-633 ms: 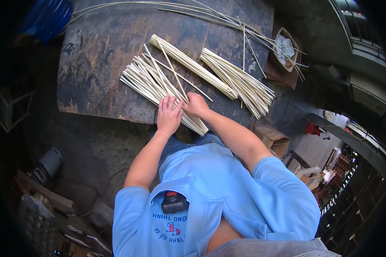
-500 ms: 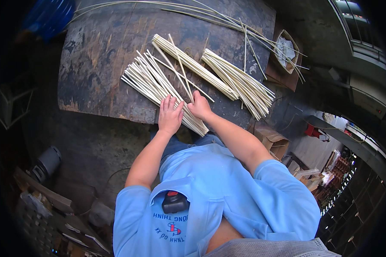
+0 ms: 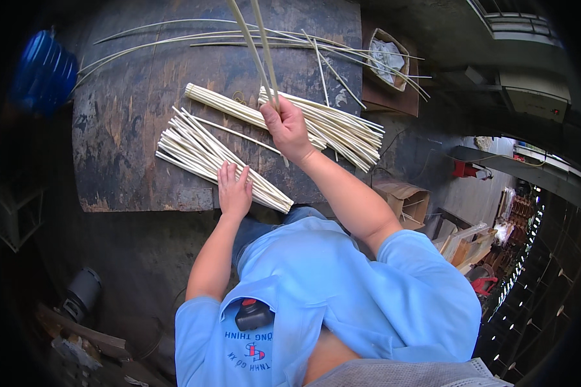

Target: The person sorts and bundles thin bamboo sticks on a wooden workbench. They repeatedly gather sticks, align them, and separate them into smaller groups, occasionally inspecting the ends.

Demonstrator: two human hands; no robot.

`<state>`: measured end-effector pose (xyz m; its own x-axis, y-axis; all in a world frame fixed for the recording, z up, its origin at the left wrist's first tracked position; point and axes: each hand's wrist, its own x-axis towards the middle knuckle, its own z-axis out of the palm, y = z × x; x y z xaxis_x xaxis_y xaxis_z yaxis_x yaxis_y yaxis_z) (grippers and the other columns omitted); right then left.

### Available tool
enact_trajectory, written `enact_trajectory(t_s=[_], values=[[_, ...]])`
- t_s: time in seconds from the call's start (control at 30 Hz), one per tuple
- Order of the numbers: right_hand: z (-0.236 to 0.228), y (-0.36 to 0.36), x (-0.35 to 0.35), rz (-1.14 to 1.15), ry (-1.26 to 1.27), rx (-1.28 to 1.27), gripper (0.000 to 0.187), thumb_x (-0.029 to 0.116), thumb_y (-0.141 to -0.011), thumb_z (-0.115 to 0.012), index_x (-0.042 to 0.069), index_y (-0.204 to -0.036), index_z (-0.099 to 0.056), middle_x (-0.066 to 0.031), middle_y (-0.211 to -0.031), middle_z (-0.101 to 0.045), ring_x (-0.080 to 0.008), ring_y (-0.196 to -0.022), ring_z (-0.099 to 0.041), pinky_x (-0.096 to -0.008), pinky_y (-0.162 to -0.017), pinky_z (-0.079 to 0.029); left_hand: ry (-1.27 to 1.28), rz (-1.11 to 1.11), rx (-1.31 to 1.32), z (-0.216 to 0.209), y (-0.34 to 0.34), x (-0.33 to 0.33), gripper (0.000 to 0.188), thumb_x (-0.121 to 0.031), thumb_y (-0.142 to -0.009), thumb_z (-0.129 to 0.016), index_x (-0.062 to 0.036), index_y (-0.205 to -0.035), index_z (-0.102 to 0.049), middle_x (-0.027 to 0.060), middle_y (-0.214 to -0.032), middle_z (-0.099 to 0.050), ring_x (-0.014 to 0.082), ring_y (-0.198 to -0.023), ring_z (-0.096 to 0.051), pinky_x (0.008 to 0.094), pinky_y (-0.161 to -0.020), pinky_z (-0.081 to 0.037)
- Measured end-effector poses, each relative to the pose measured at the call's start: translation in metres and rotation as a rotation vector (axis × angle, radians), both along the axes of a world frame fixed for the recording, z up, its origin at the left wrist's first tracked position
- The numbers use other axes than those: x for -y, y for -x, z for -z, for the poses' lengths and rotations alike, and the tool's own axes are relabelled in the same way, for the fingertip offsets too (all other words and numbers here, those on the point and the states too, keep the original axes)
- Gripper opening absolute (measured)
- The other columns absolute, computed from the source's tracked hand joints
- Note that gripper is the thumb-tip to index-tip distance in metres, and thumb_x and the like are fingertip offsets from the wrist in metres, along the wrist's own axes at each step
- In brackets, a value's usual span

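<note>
My right hand (image 3: 289, 132) is raised over the table, fingers closed around the lower ends of a couple of pale cane sticks (image 3: 266, 51), which point up and away past the top edge of the picture. Fingers laid flat, my left hand (image 3: 234, 190) rests on the near part of a fanned-out bundle of cane sticks (image 3: 197, 151) at the table's front edge. Behind it lies a tighter bundle (image 3: 223, 106), partly hidden by my right hand. A third bundle (image 3: 345, 129) spreads to the right. A loose stick (image 3: 235, 134) lies between the first two.
Long thin canes (image 3: 174, 42) stretch across the back of the worn dark table (image 3: 119, 148). A box with white plastic (image 3: 387, 58) stands at the back right, a blue water bottle (image 3: 45, 74) at the far left. An open cardboard box (image 3: 403, 200) sits right of my knees.
My right hand has lifted away from the left bundle, bringing the sticks up off the table. My left hand stays on that bundle. The whole view has shifted somewhat.
</note>
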<state>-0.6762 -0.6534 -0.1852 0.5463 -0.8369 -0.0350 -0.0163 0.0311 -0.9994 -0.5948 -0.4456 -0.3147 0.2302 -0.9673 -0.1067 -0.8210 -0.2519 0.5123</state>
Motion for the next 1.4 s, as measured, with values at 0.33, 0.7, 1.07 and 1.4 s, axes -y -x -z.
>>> enact_trajectory(t_s=[0.33,0.7,1.07,1.4], values=[[0.108,0.157,-0.066,-0.043,0.103,-0.51,0.03,0.029,-0.101,-0.062,0.004,-0.088,-0.054,-0.0184,-0.066,-0.051,-0.0366,-0.059,-0.049,-0.0426,-0.058,-0.043,0.023,-0.329,-0.963,-0.041,0.019,0.072,0.05,-0.024,-0.095,-0.071,-0.003,-0.138,-0.054,0.0128,-0.123,-0.063,0.0228,-0.117,-0.06,0.0352,-0.095,-0.05],[0.069,0.212,-0.01,-0.123,0.042,-0.518,0.033,0.027,-0.101,-0.061,0.004,-0.125,-0.062,-0.0182,-0.086,-0.069,-0.0332,-0.077,-0.069,-0.04,-0.071,-0.052,-0.124,-0.479,-1.568,-0.045,0.083,0.184,0.029,-0.031,-0.109,-0.049,-0.0061,-0.11,-0.063,0.0061,-0.094,-0.07,0.0139,-0.085,-0.067,0.0302,-0.076,-0.057],[0.086,0.256,0.065,-0.174,0.355,-0.894,0.024,0.017,-0.092,-0.062,0.012,-0.114,-0.07,-0.0182,-0.083,-0.069,-0.0393,-0.079,-0.068,-0.0481,-0.068,-0.053,0.138,-0.58,-0.405,0.011,0.052,0.22,0.021,-0.019,-0.088,-0.074,-0.0024,-0.1,-0.068,0.011,-0.086,-0.062,0.029,-0.076,-0.063,0.0404,-0.074,-0.052],[0.079,0.237,0.089,-0.276,0.307,-0.918,0.026,0.02,-0.092,-0.062,0.013,-0.115,-0.073,-0.0184,-0.093,-0.072,-0.0392,-0.086,-0.069,-0.0487,-0.075,-0.055,-0.036,-0.562,-0.242,0.019,0.044,0.247,0.012,-0.013,-0.089,-0.07,-0.0029,-0.09,-0.065,0.0133,-0.101,-0.059,0.0354,-0.096,-0.061,0.0446,-0.085,-0.049]])
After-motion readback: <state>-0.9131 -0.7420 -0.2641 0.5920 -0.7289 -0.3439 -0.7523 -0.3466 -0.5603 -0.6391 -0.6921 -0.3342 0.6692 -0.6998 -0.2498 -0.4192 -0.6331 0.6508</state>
